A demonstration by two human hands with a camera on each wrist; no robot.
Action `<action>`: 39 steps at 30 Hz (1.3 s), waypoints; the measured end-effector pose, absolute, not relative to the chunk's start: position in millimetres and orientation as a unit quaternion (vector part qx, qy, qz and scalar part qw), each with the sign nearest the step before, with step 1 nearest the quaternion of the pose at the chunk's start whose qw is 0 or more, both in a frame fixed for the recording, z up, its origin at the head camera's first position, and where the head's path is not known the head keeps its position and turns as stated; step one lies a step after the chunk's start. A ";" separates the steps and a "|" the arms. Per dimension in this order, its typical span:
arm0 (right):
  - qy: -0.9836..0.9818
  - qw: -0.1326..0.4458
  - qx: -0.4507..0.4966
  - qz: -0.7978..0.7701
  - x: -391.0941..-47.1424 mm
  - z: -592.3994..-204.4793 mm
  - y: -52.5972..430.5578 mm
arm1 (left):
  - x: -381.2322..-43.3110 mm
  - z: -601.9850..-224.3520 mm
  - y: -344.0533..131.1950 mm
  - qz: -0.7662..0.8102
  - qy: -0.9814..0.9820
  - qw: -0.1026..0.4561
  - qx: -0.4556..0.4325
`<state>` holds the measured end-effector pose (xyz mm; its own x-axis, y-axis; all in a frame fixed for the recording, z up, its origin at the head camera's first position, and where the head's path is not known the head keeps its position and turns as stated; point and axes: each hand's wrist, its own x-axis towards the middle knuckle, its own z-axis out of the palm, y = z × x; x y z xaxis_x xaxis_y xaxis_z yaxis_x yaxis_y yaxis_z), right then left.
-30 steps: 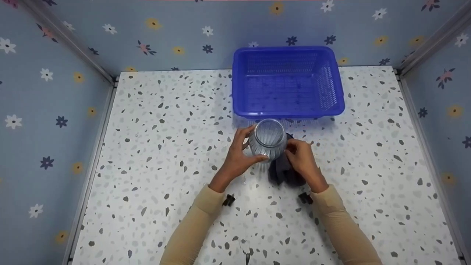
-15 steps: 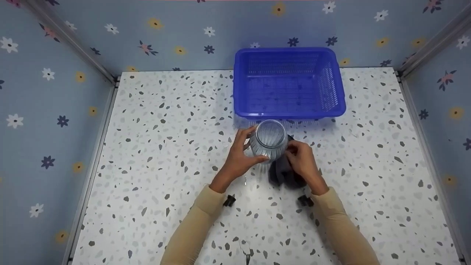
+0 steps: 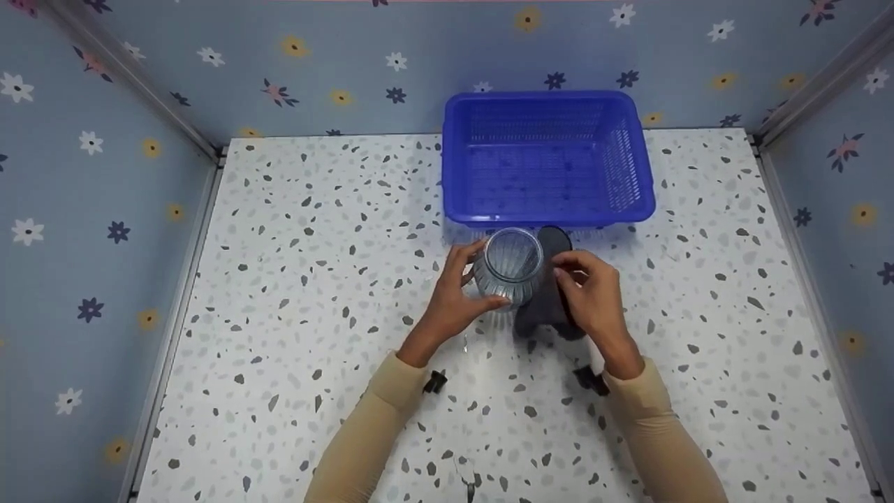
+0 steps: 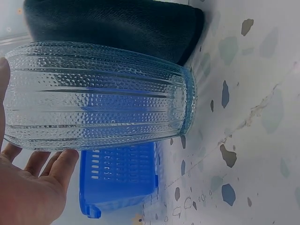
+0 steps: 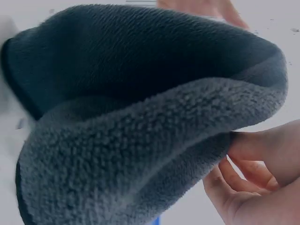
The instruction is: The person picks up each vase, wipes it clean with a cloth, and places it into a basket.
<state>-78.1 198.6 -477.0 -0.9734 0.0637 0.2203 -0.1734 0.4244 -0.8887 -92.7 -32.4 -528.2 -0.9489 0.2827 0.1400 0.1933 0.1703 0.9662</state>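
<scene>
A clear glass jar with ribbed, dimpled sides stands upright on the table, its open mouth upward. My left hand grips it from the left, thumb in front and fingers behind. Along its right side hangs a dark grey fleecy cloth, folded over and bunched, with its lower edge at the table. My right hand pinches the cloth between thumb and fingers. In the right wrist view the cloth fills most of the picture and hides the jar. The left wrist view shows the jar's base on the table.
Behind the jar a blue plastic basket with slotted walls stands against the flowered back wall. Flowered panels rise left and right of the speckled table. Small black pieces show beside both wrists.
My right hand has moved a little right, drawing the cloth up so that its top now shows beside the jar's rim. The left hand and jar have stayed in place.
</scene>
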 end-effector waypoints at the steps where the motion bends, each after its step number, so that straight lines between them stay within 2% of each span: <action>1: -0.837 0.117 0.038 0.534 -77.4 -472.8 197.7 | -92.5 -528.0 -32.5 0.624 0.764 0.035 0.157; 5: -0.839 0.128 0.066 0.525 -75.0 -458.9 195.0 | -91.8 -528.0 -33.0 0.625 0.763 0.035 0.162; 9: -0.837 0.115 0.084 0.529 -72.8 -452.2 195.2 | -91.4 -528.2 -33.4 0.626 0.762 0.037 0.161; 17: -0.851 0.106 0.068 0.511 -76.9 -456.0 197.1 | -91.9 -527.8 -33.2 0.628 0.762 0.036 0.155; 30: -0.844 0.074 0.032 0.530 -80.0 -486.5 203.0 | -91.9 -529.7 -33.4 0.627 0.763 0.038 0.151; 39: -0.874 0.022 0.029 0.485 -85.7 -522.8 201.5 | -91.9 -529.7 -33.5 0.622 0.767 0.040 0.152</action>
